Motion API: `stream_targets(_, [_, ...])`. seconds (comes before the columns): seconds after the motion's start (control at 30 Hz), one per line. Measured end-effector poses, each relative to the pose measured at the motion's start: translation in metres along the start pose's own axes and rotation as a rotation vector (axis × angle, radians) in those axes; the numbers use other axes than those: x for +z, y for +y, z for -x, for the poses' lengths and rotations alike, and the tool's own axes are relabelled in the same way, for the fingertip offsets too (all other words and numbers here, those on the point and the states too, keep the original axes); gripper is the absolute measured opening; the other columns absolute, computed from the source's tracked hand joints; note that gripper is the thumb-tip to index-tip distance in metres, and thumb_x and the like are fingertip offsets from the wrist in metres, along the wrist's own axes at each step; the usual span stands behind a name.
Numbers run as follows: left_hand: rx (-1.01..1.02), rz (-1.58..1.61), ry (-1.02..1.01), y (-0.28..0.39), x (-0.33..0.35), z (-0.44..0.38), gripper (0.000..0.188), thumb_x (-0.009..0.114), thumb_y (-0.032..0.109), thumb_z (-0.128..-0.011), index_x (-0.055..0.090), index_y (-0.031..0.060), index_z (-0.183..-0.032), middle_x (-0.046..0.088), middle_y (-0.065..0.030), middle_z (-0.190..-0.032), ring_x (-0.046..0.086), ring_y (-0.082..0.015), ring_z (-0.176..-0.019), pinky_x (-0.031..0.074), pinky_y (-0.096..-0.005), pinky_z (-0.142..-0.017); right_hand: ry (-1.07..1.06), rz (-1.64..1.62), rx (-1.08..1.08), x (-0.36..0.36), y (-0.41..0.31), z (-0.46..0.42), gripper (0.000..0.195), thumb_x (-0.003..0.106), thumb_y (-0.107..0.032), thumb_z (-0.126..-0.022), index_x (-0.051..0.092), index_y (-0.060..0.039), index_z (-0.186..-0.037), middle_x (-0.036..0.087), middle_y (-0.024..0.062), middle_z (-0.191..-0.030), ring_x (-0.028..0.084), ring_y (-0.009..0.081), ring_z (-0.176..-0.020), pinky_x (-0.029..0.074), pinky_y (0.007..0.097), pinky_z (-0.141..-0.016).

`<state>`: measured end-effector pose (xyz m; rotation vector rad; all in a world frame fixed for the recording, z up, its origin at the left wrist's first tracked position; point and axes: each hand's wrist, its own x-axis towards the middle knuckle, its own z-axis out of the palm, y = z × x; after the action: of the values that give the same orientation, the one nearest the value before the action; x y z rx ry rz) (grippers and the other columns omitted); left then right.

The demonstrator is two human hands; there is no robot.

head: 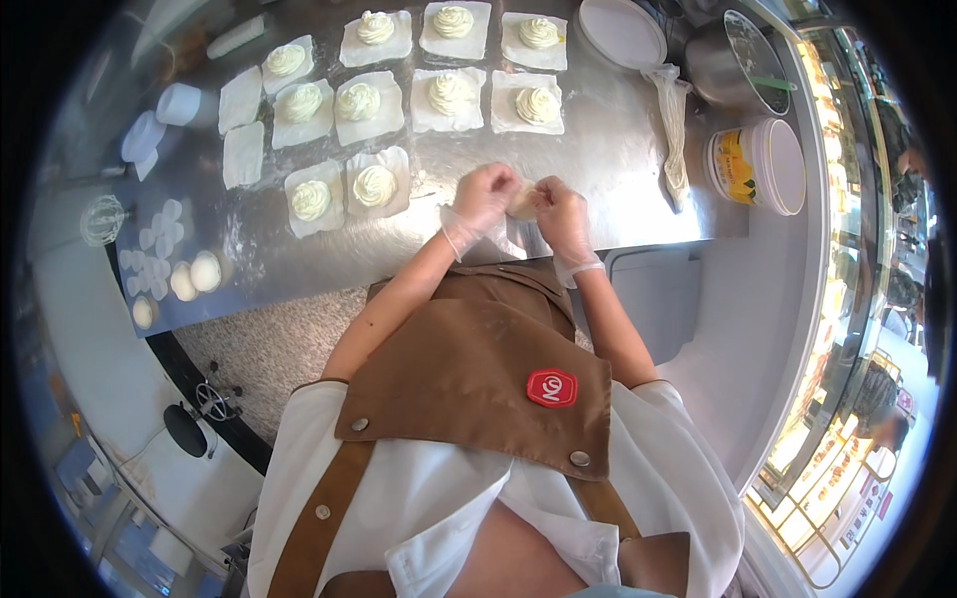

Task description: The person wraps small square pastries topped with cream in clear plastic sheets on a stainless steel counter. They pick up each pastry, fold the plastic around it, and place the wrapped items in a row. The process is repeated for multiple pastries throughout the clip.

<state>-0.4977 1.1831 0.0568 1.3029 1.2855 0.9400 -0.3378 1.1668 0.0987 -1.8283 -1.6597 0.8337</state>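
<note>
Near the table's front edge, my left hand and my right hand, both in clear plastic gloves, pinch the edges of a pale dough piece between them. Whatever is inside it is hidden by my fingers. To the left, two square white wrappers, one nearer and one beside it, each bear a swirl of whipped cream. Farther back lie several more cream-topped wrappers in rows. Two bare wrappers sit at their left end.
On the right are a piping bag, a mango-labelled tub, a steel mixing bowl and a round white lid. Finished white balls, paper or plastic cups and a whisk occupy the left. A lit display case borders the right.
</note>
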Motion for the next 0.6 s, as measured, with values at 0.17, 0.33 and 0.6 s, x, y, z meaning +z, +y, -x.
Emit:
stream_targets(0.17, [-0.032,0.005,-0.042,0.013,0.003,0.005,0.009,0.067,0.005,-0.089,0.065,0.0022,-0.097,0.069,-0.0045,-0.086,0.064,-0.0096,-0.078,0.053,-0.0254,-0.072,-0.018,-0.02,-0.062,0.001,-0.007,-0.003,0.007,0.064,-0.009,-0.083,0.066,-0.0039,-0.088,0.067,0.0211,-0.079,0.066,0.0393,-0.076,0.052,0.0438,-0.067])
stream_targets(0.33, [-0.107,0.107,0.011,0.021,-0.001,0.011,0.017,0.069,0.003,-0.086,0.064,0.0025,-0.102,0.069,-0.0064,-0.089,0.066,-0.011,-0.078,0.054,-0.0256,-0.071,-0.004,-0.061,-0.103,0.007,-0.009,-0.004,0.007,0.065,-0.01,-0.083,0.065,-0.0038,-0.087,0.067,0.0212,-0.08,0.066,0.0398,-0.076,0.052,0.0448,-0.067])
stream_targets(0.6, [0.148,-0.245,0.064,0.032,0.005,0.016,0.015,0.071,0.008,-0.079,0.064,0.0032,-0.092,0.064,-0.0108,-0.079,0.064,-0.0244,-0.068,0.052,-0.0352,-0.064,-0.015,-0.066,-0.067,0.014,-0.008,-0.004,0.009,0.065,-0.01,-0.083,0.063,-0.0037,-0.088,0.068,0.0208,-0.079,0.066,0.0408,-0.078,0.052,0.0473,-0.068])
